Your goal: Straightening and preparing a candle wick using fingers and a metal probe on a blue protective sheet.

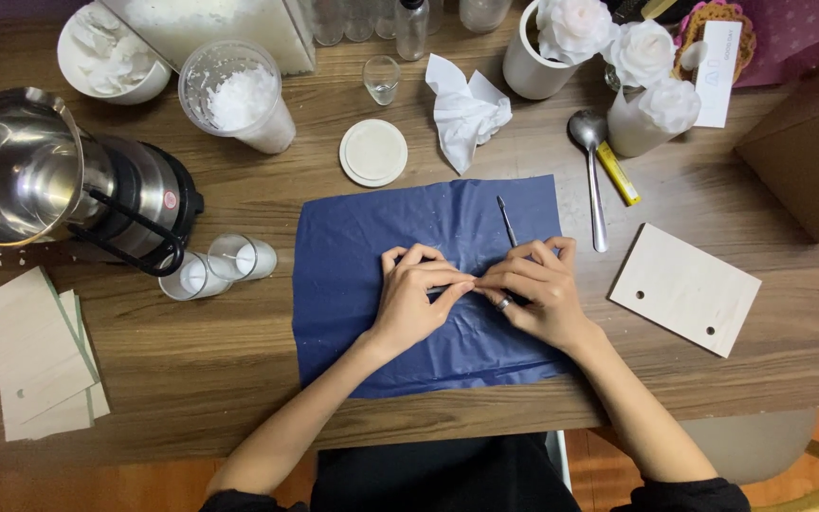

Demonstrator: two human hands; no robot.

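The left hand [412,294] and the right hand [537,289] meet with curled fingers, fingertips touching, over the blue sheet [353,275] near the front edge of the table [191,351]. Whether they pinch something small between them I cannot tell. A thin metal tool [506,220] lies on the sheet just behind the right hand.

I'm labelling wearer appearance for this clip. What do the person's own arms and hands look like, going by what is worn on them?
Both forearms are bare, with dark sleeves pushed up near the elbows at the bottom of the picture. The left hand wears nothing visible. The right hand has a small silver-coloured ring on one finger. No gloves, watch or bracelets show.
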